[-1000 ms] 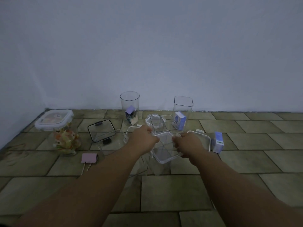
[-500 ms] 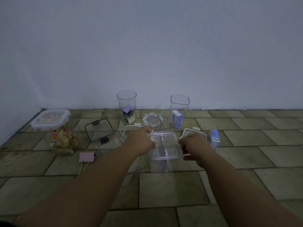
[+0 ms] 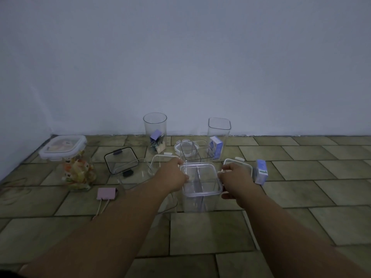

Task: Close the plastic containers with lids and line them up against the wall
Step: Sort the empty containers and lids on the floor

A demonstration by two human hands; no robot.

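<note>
A clear square container (image 3: 197,199) stands on the tiled floor (image 3: 210,233), well short of the wall (image 3: 180,57), a transparent lid (image 3: 201,179) with a pale rim lying flat on its top; a divider shows through the clear sides. The left hand (image 3: 173,177) grips the lid's left edge and the right hand (image 3: 237,180) its right edge, fingers clamped on the rim. Behind it stand two open tall jars (image 3: 155,133), a loose black-rimmed lid (image 3: 121,163) and a closed jar (image 3: 68,159) of colourful contents.

Clear glossy plastic container (image 3: 201,183), matt stone-look floor tiles (image 3: 210,231), smooth painted wall (image 3: 180,57)
</note>
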